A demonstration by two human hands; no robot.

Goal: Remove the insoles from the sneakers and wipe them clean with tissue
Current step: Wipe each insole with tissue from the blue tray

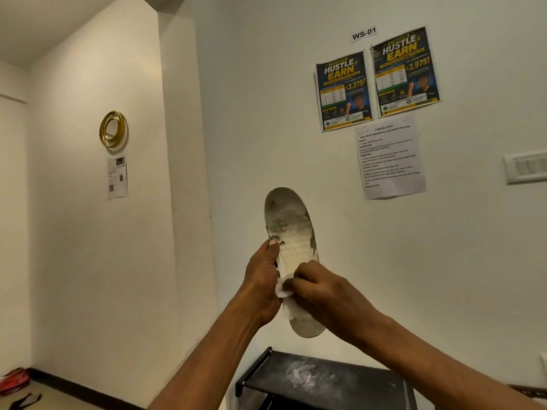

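A dirty white insole stands upright in the air in front of the wall, its upper part grey with grime. My left hand grips its left edge near the middle, thumb pressed on the face. My right hand is closed on a small wad of white tissue and presses it against the insole's lower half. The sneakers are out of view.
Below the hands stands a black shoe rack whose top shelf is dusted with white residue. Posters and a printed task sheet hang on the wall. A red object lies on the floor at the far left.
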